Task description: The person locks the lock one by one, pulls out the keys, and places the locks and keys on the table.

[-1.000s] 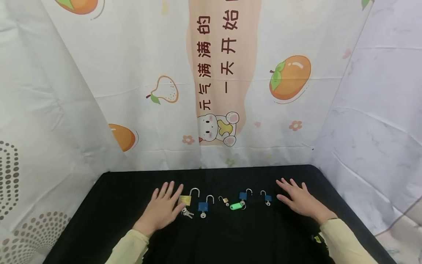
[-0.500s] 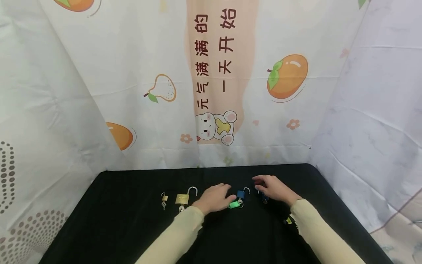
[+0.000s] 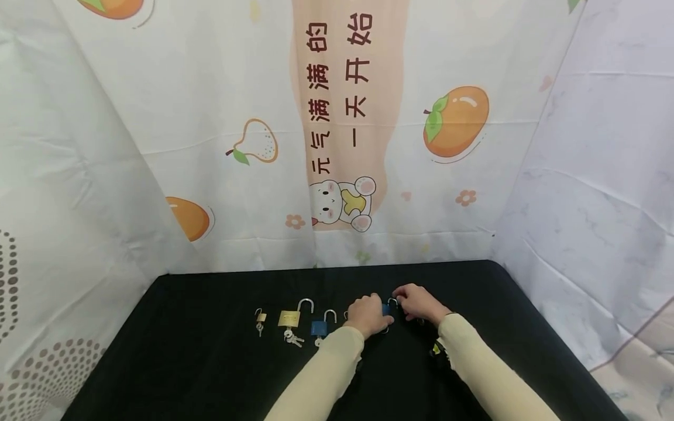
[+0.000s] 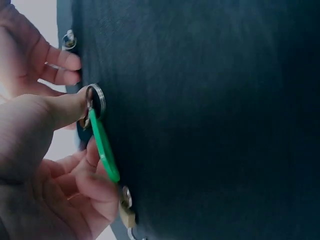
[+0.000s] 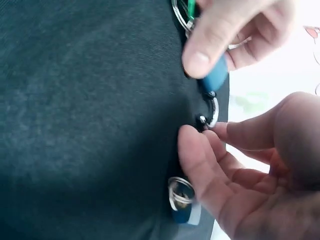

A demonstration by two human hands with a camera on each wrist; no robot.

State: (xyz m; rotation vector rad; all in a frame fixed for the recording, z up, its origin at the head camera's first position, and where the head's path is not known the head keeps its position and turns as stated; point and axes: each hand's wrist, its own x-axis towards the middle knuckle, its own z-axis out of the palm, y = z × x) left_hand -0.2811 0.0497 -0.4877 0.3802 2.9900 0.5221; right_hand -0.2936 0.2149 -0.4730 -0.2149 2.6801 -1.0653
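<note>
At the far left, well apart from the fingers of the left hand (image 3: 367, 316), a small brass padlock (image 3: 261, 317) with a key at its near end is being carried by the black surface (image 3: 200, 362). Closer to those fingers, a large brass padlock (image 3: 289, 318) is being shown with its shackle open and a bunch of keys (image 3: 293, 338) on its near side. Nearer again, an open blue padlock (image 3: 318, 328) is being seen just beside the left sleeve (image 3: 321, 377). Between it and the left fingers, a second small brass padlock (image 4: 127, 215) is being mostly hidden from the head view by the hand.

The held blue padlock (image 5: 215, 75) is being gripped between the left thumb and fingers, which are being spread only as wide as its body. A green tag (image 4: 105, 147) on a metal ring (image 4: 102, 102) is being seen in front of these fingers, the ring being shown at the thumb.

To their right, the open shackle (image 5: 215, 111) of the held padlock is being shown right at the fingers of the right hand (image 3: 420, 303). These are being bent to a narrow gap; whether the shackle is being pinched cannot be told. On the other side of the right fingers, a ringed blue padlock (image 5: 185, 214) is being blurred in the right wrist view. Beyond all the fingers, a white printed curtain (image 3: 253, 199) is being seen
</note>
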